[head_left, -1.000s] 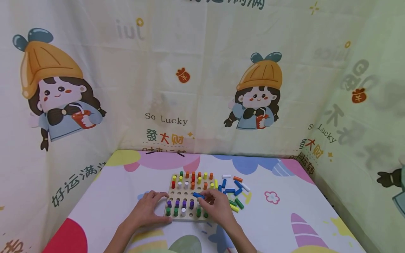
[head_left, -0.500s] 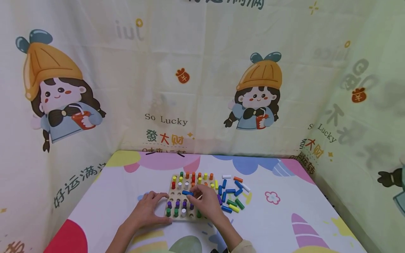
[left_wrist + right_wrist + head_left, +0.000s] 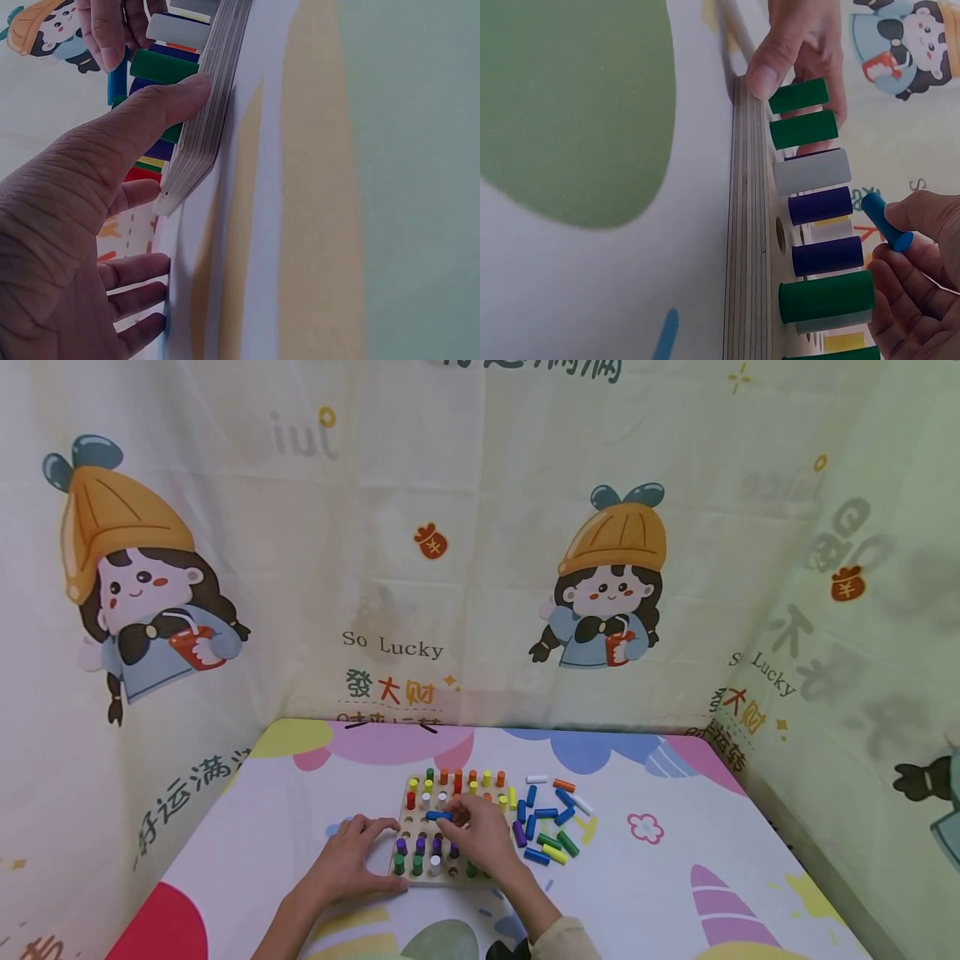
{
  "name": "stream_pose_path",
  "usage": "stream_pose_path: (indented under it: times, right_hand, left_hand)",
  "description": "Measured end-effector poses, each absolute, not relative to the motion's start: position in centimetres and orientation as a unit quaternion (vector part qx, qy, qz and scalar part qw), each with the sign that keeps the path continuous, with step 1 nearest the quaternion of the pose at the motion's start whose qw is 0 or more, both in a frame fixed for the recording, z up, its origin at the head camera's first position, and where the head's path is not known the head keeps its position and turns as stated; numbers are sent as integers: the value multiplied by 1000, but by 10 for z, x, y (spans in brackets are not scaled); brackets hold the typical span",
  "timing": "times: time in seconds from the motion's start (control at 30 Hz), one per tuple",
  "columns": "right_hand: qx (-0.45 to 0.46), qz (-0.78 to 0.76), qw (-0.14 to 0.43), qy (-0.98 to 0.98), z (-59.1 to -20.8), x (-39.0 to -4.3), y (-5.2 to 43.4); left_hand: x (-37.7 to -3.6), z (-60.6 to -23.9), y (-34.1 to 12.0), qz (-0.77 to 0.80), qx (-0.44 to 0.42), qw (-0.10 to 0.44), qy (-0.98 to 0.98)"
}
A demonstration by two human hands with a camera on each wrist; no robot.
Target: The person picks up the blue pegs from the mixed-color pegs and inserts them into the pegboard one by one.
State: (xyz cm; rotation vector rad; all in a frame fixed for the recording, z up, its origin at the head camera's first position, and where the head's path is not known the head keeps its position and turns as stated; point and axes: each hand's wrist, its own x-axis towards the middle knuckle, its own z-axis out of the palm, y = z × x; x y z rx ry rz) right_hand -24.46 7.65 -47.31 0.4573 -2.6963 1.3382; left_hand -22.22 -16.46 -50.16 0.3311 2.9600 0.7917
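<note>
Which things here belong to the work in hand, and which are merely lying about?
In use:
- blue peg, pinched by the right hand
- wooden pegboard, steadied at its corner by the left hand
- pegs standing in the board, such as the purple ones

Lying about:
- loose pegs on the table, right of the board
- patterned tablecloth
- cartoon curtain

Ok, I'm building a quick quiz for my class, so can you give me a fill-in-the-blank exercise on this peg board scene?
1. The right hand pinches a peg whose colour is ____.
2. The left hand rests against the edge of the wooden ____, with its thumb on that edge.
3. The loose pegs lie on the table to the ____ of the board in the head view.

Missing words: blue; board; right
</note>
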Motion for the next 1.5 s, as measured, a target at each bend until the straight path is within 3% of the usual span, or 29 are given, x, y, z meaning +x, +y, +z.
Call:
stream_pose_path:
  times: [0.6, 1.5]
  right_hand:
    - [134, 429, 15, -893, -477, -257, 54]
    - [150, 379, 15, -913, -482, -265, 33]
  left_hand:
    - [-225, -503, -168, 254, 106, 26, 961]
    - [-221, -503, -167, 266, 118, 22, 956]
